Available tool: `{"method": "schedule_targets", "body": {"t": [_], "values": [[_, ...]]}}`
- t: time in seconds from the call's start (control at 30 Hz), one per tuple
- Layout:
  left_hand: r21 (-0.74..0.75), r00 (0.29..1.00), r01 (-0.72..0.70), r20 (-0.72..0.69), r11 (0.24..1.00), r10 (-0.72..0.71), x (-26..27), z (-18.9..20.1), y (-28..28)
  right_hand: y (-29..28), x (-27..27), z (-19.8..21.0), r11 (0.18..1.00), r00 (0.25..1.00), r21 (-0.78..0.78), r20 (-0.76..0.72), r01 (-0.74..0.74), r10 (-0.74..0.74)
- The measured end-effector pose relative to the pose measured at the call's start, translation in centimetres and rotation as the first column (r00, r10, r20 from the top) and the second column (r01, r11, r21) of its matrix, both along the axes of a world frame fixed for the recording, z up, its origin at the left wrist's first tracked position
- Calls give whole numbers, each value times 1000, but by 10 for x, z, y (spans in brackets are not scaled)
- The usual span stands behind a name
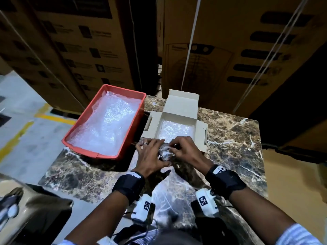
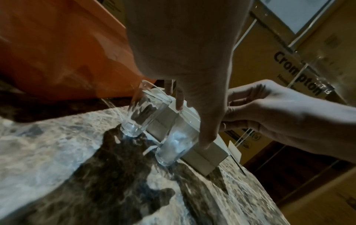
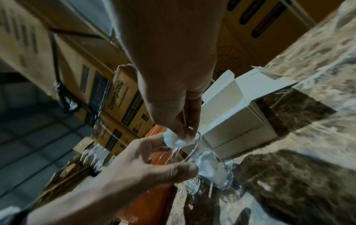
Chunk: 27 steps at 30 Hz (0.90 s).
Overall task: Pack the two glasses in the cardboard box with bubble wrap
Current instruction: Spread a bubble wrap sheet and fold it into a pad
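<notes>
Head view is showing a marble counter with a red tray on its left side, a sheet of bubble wrap lying inside it. Just right of the tray an open cardboard box is sitting with its flaps spread, and another piece of bubble wrap is lining its bottom. Both hands are meeting over a glass just in front of the box. The left hand is curling around the glass's side, a ring on one finger. The right hand is pinching something white at the rim.

The left wrist view is making plain what the head view is hiding: two glasses are standing upright on the counter beside the box wall. The far glass is clear and has nothing inside, while the near glass is holding white stuffing, with the left thumb along its side.

The right wrist view is showing the wad itself, white and crumpled, pinched between the right fingertips at the mouth of the glass, more white filling sitting lower down inside. Whether the wad is bubble wrap or paper, I cannot tell.
</notes>
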<state>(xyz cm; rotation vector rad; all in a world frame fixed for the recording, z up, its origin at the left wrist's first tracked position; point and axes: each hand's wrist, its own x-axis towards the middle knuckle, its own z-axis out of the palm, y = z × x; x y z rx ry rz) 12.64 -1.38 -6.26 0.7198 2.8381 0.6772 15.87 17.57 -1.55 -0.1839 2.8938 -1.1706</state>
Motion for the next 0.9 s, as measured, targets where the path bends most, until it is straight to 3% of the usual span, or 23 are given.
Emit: {"method": "schedule_targets", "body": {"t": [0.23,0.5,0.67,0.9], "values": [[57,1000,-6,-26,998,8,-12,0,1,-13,-23,-12,965,985,228,139,-130,100],[169,999,-16,-38,985,22,-14,-10,-4,-20,-47,-11,944,916,302,401,-132,0],[237,999,-24,-39,971,34,-13,-8,-6,-34,-41,-18,874,946,486,284,0,-158],[228,997,-35,-53,973,48,-18,-10,-3,-41,-35,-28,877,957,464,177,123,-228]]}}
